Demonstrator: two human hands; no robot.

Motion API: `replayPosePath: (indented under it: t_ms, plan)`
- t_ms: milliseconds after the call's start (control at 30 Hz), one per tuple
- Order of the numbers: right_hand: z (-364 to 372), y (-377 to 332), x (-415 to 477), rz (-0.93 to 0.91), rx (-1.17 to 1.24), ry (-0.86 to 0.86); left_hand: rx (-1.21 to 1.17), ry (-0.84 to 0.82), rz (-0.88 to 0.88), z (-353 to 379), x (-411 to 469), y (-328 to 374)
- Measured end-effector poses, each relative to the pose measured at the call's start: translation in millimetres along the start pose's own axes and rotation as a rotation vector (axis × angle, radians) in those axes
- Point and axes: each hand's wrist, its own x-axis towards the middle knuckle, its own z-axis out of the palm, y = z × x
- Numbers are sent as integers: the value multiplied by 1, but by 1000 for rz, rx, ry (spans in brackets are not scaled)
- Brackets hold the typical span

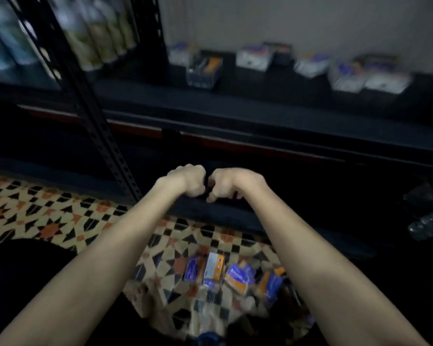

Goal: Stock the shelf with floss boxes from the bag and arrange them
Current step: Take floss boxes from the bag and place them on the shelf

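Both curled hands, left hand [188,182] and right hand [229,184], empty-looking at the dark lower shelf's front edge [235,208]; next, probably reaching for purple-and-orange floss boxes [238,277].

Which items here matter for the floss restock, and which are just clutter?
Job:
floss boxes on the floor
floss boxes on the shelf
shelf
left hand and right hand, curled together, hold unclear

Lying about:
bottles on the neighbouring rack
plastic bottle, lower right

Floor tiles [48,221] geometric black, cream, orange; floss boxes [238,277] purple-orange; shelf [235,106] black
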Motion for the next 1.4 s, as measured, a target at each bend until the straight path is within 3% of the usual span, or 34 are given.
replayPosePath:
  t_ms: [100,267,333,400,433,567,700,833,933,1033,1200,1400]
  plan:
    - [-59,-16,-44,-58,0,162,60,270,65,-65,-34,18]
    - [-124,-18,-80,-200,279,616,-127,876,99,-130,-53,39]
    - [-140,-12,-71,-177,243,849,-171,1023,75,-140,-37,43]
    - [-156,-5,-52,-87,104,1051,-133,981,41,-149,-12,44]
    - [-160,-2,-41,-43,25,1056,-107,903,4,-150,0,43]
    - [-178,15,1,85,-73,921,-30,724,-78,-148,39,39]
    - [-200,36,31,124,-135,904,-16,778,-62,-152,53,33]
    - [-220,44,58,149,-190,806,-17,692,-64,-169,62,25]
    - [-223,41,70,146,-231,852,6,664,-53,-174,66,20]
    - [-222,34,62,115,-243,890,2,663,-54,-172,66,19]
    - [-225,18,21,147,-264,736,-15,636,-98,-172,42,27]
    - [-195,-35,-58,59,-314,582,-15,583,-180,-166,-26,23]
